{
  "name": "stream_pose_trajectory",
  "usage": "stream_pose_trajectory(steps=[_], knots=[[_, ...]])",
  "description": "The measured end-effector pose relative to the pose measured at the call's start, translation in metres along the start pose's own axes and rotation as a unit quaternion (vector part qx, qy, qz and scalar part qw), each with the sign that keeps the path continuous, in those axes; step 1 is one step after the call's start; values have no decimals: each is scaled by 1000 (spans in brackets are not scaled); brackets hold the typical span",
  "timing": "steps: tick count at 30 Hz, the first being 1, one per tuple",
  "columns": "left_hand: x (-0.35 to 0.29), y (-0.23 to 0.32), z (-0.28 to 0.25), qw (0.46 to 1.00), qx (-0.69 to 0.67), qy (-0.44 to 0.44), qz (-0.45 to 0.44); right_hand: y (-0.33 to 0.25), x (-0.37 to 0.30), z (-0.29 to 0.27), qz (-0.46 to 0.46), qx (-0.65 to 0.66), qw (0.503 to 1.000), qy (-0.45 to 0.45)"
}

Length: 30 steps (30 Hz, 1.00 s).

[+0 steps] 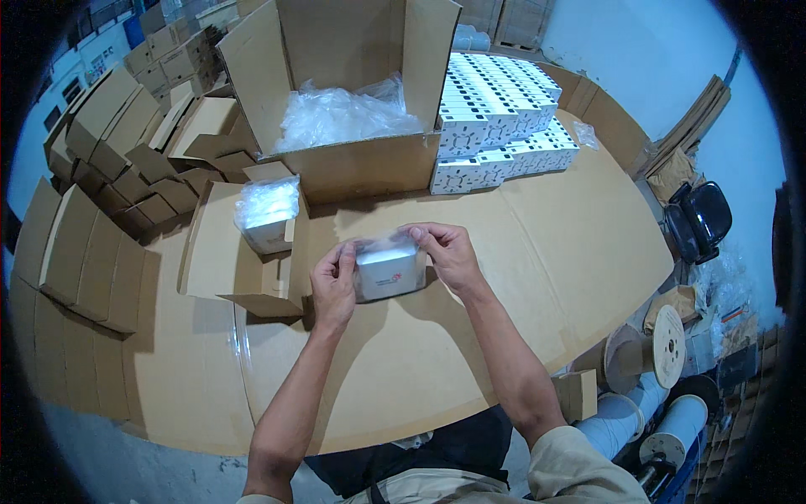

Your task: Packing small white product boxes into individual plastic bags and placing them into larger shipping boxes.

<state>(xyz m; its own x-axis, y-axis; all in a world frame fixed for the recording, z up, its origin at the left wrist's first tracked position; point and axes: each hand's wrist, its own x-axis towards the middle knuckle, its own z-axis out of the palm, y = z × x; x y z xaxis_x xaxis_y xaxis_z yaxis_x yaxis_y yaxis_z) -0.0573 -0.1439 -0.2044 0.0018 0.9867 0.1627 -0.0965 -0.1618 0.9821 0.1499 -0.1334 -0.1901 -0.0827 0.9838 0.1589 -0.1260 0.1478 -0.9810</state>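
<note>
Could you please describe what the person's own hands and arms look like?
The left hand and right hand are both bare, with no gloves or watch showing. The forearms are uncovered too. A loose, beige short sleeve shows on the right arm.

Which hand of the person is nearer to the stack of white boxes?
The right hand: it is just in front of the stack of white boxes, apart from it. The left hand is farther away, to the front left.

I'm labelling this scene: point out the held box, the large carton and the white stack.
Held box (pixel 389 275), head view: front face.
Large carton (pixel 365 170), head view: front wall.
White stack (pixel 502 128), head view: front side.
</note>
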Motion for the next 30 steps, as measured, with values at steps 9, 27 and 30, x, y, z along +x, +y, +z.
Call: stream_pose_trajectory(steps=[9, 27, 30], knots=[[5, 2, 2, 993, -103, -47, 32, -6, 1, 5, -33, 58, 997, -28], [3, -3, -1, 995, -51, -89, 9, -12, -3, -5, 14, -66, 994, -84], [4, -3, 0, 994, -51, -80, 54, -13, -2, -9, -2, -56, 995, -88]])
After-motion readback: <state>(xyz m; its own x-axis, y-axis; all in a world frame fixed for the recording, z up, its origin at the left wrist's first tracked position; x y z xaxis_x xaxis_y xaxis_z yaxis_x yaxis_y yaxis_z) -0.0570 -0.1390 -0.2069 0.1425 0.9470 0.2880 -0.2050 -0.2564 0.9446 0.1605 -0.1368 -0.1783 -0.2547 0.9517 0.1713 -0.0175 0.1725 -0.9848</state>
